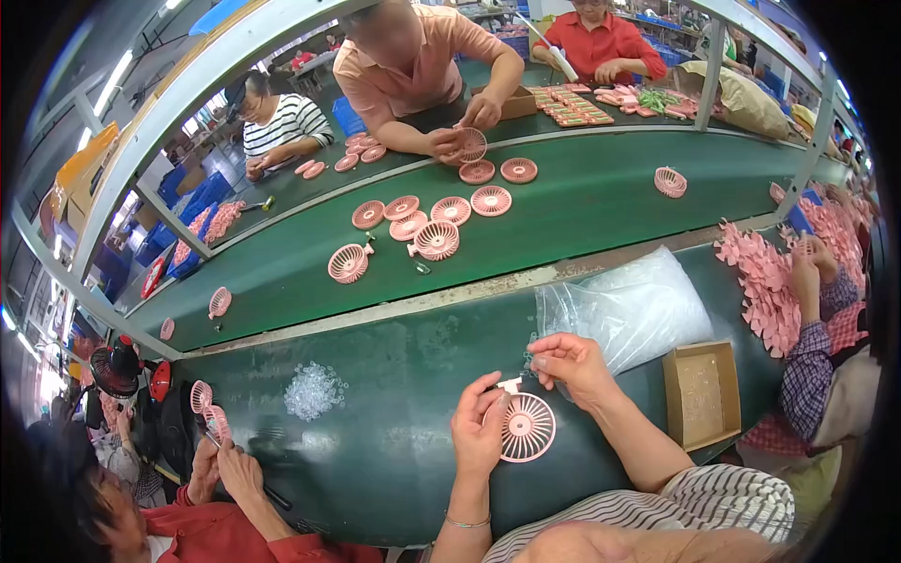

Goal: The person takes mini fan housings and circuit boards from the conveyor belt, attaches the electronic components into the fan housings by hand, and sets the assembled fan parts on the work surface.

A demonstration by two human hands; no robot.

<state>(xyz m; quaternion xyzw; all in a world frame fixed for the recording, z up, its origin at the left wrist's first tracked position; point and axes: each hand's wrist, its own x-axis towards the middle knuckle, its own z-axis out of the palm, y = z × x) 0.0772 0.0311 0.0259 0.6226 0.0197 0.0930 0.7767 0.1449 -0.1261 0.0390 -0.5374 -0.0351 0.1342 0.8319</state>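
My left hand (479,427) grips a round pink fan grille (537,433) by its edge, close to the small pale neck (510,385) at its top. The grille's radial slats and round hub face up. Just above and to the right of that neck, my right hand (574,369) has its fingertips pinched together. Some small clear pieces (528,359) show beside these fingertips, but what the pinch holds is too small to make out. A clear plastic bag (638,314) full of whitish pieces lies beyond my right hand.
A pile of small clear rings (314,391) lies left on the green table (394,488). An open cardboard box (702,394) stands at right. Pink grilles (436,240) rest on the green conveyor belt (582,216). Co-workers sit on both sides; pink parts (760,291) are heaped far right.
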